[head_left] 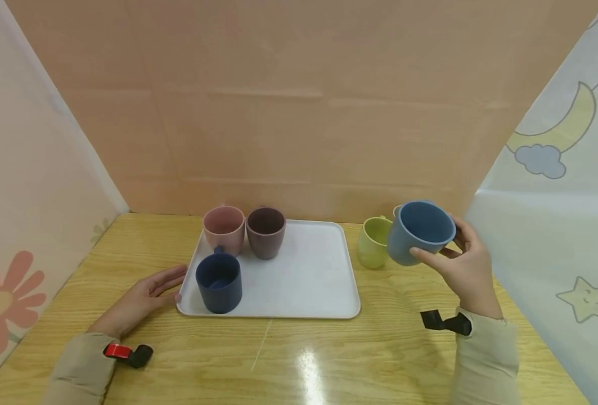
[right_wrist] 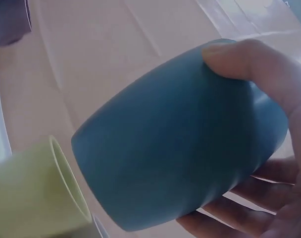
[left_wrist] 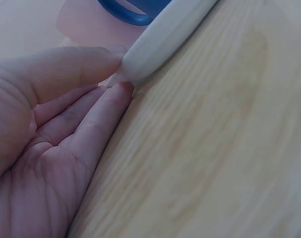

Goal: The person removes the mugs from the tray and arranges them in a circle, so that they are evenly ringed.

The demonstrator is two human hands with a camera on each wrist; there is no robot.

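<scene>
Right hand [head_left: 468,270] grasps blue mug [head_left: 404,239], could knock yellow-green mug [head_left: 371,251] at its 9 o'clock if swung low; left hand [head_left: 142,298], straight-fingered, only touches tray [head_left: 304,275].

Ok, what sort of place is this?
Probably a staged tabletop booth: a creased tan backdrop, a flower-printed panel and a moon-and-star-printed panel at the sides, and a wood-grain table between them.

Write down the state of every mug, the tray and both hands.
Navy mug, upright on tray, empty.
Pink mug, upright on tray.
Brown mug, upright on tray.
Lime mug, upright on table.
Light blue mug, lifted, mouth upward.
Pale loop behind it, mostly hidden; state unclear.
Tray, flat on table.
Left hand, touching tray edge.
Right hand, gripping light blue mug.
</scene>
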